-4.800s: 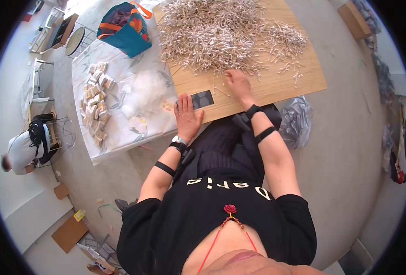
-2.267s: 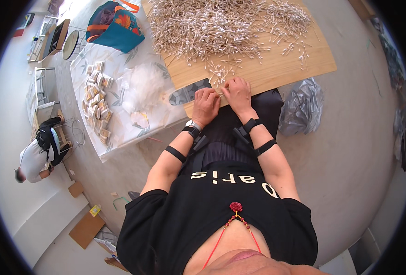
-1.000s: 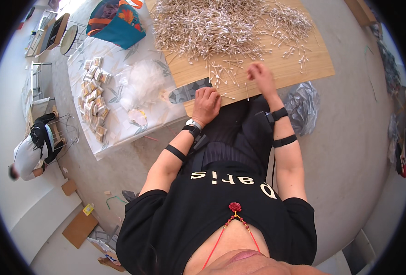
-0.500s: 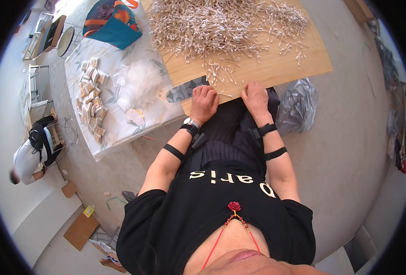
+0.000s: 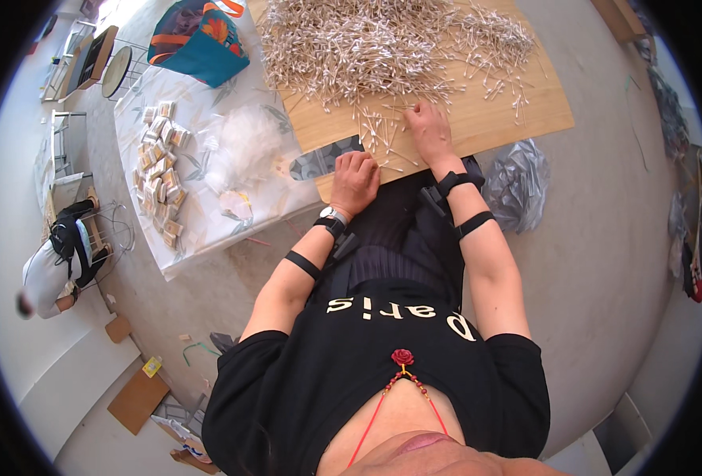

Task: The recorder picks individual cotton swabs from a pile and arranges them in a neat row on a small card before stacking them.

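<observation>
A big heap of white-tipped cotton swabs [image 5: 359, 51] covers the far part of a wooden board [image 5: 510, 127]. A few loose swabs [image 5: 379, 131] lie between the heap and my hands. My left hand [image 5: 355, 182] rests at the board's near edge with its fingers curled; swabs stick out beside its fingertips, and the inside of the grip is hidden. Farther forward, my right hand [image 5: 430, 133] is at the near fringe of the heap. Its fingers are bent together next to the loose swabs, and what they pinch, if anything, is too small to make out.
Left of the board, a cloth-covered table [image 5: 200, 226] carries several small packs of swabs [image 5: 159, 170], a pile of clear plastic bags [image 5: 244, 143] and a teal tote bag [image 5: 200, 47]. A grey plastic bag [image 5: 517, 186] sits right of my lap. Another person [image 5: 57, 266] sits far left.
My right hand has moved forward and slightly left, from the board's near edge to the heap's fringe. My left hand has stayed nearly in place, still curled.
</observation>
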Demonstrator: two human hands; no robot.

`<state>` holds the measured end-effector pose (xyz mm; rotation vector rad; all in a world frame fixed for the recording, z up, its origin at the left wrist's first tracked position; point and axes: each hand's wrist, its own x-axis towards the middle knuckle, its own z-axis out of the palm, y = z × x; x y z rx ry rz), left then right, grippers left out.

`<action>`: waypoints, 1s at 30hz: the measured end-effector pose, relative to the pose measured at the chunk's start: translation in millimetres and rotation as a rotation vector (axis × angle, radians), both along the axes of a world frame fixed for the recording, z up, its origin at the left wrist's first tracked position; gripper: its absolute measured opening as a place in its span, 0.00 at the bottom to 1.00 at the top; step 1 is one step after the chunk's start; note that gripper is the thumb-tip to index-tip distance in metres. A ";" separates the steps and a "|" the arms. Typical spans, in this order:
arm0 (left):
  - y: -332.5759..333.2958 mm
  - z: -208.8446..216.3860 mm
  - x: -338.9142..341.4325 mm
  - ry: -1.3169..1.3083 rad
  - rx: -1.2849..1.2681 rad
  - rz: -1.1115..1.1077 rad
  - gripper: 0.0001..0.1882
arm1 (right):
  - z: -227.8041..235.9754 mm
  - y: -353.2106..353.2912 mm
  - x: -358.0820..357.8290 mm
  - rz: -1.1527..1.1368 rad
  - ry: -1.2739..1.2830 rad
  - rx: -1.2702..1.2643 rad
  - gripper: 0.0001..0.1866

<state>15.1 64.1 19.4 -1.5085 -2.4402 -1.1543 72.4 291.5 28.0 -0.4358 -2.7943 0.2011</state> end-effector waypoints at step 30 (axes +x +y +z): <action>1.0 -0.6 0.3 0.024 -0.006 -0.009 0.10 | 2.1 91.0 25.6 -0.605 0.491 -1.055 0.16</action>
